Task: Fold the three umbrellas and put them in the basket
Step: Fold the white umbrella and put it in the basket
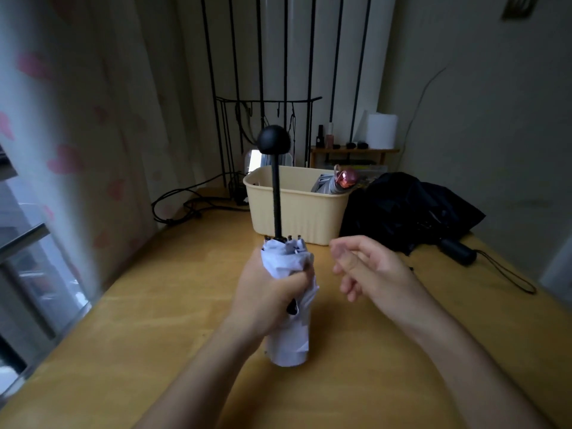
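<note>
My left hand [269, 292] grips a white umbrella [289, 335] around its bunched canopy, above the wooden table [154, 320]. Its black shaft points up and away, ending in a round black handle [274, 140]. My right hand [368, 267] hovers just right of the canopy, fingers loosely curled and apart, holding nothing. Behind stands a cream basket [297, 212]. A folded grey umbrella with a pink handle [340, 181] lies inside it. A black umbrella [408, 209] lies unfolded in a heap right of the basket, its black handle [458, 252] and wrist strap on the table.
Black cables [185, 205] trail over the table's far left corner beside a curtain [77, 150]. A black wire rack [263, 119] and a small wooden shelf [353, 153] with bottles and a white roll stand behind the basket. A wall runs along the right.
</note>
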